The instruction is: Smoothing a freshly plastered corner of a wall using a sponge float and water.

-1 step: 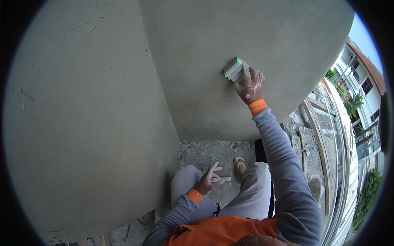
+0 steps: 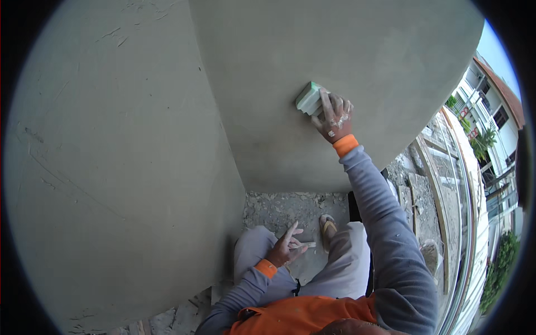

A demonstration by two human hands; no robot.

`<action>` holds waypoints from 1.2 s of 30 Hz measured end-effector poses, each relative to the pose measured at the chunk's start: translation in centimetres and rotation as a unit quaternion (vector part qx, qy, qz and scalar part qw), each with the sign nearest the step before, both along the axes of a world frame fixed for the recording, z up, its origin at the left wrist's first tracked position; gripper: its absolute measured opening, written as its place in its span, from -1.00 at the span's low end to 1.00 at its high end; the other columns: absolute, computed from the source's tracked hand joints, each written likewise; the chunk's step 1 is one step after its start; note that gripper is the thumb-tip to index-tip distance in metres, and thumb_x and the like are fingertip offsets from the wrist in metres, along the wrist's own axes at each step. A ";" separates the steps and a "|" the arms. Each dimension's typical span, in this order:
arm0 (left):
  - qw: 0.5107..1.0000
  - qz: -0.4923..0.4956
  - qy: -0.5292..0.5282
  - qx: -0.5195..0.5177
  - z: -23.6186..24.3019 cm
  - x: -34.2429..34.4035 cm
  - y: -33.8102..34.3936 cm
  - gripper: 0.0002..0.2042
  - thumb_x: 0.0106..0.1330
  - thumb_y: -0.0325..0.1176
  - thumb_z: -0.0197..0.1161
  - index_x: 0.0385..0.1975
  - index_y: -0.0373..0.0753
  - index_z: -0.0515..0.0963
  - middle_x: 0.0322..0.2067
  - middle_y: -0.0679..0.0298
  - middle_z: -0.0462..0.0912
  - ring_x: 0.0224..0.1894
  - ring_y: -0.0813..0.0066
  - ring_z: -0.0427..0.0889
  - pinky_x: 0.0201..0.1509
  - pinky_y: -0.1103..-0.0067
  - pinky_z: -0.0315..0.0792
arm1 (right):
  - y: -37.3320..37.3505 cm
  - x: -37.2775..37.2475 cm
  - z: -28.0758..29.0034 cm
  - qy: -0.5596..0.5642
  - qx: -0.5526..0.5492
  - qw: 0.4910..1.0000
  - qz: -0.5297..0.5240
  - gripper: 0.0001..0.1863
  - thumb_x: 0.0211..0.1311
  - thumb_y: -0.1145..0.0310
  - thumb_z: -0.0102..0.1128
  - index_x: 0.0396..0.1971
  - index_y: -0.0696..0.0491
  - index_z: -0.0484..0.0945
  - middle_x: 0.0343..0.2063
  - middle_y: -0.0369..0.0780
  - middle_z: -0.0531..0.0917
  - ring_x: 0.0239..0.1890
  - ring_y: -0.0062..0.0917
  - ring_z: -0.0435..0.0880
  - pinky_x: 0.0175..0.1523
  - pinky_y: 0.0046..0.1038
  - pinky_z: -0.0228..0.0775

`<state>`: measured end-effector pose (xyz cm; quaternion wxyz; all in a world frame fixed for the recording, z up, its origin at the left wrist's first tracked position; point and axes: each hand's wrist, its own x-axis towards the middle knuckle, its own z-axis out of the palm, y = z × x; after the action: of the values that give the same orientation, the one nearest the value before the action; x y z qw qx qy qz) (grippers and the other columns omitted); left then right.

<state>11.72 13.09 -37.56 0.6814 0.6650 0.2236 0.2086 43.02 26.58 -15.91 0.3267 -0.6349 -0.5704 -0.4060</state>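
Observation:
My right hand point(image 2: 334, 118), flecked with plaster, is raised and grips a small green and white block-shaped float point(image 2: 308, 98). The float lies flat against the grey plastered wall point(image 2: 379, 50) ahead of me. My left hand point(image 2: 286, 245) hovers low over my left knee, fingers spread, holding nothing. Both sleeves are grey with orange cuffs.
A second plastered wall point(image 2: 123, 156) meets the first in a corner on my left. I crouch on rough concrete floor point(image 2: 279, 209), one sandalled foot point(image 2: 328, 228) showing. Planks and rubble point(image 2: 424, 190) lie to the right, with buildings point(image 2: 491, 106) beyond the edge.

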 end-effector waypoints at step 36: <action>0.997 -0.001 -0.059 -0.039 -0.4 -1.5 0.6 -0.07 0.17 -0.21 0.42 0.45 -0.23 -0.07 0.17 0.02 0.43 -0.18 0.49 0.61 -0.09 0.57 0.48 | -3.0 6.0 -11.2 -0.234 -0.256 0.936 0.060 -0.36 -0.04 0.40 0.17 0.19 -0.13 0.45 -0.08 -0.33 0.53 -0.07 -0.39 0.51 0.10 -0.21 0.32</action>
<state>10.21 13.68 -37.96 0.7189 0.6247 0.1903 0.2383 49.00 23.55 -27.07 0.0339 -0.5488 -0.7521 -0.3632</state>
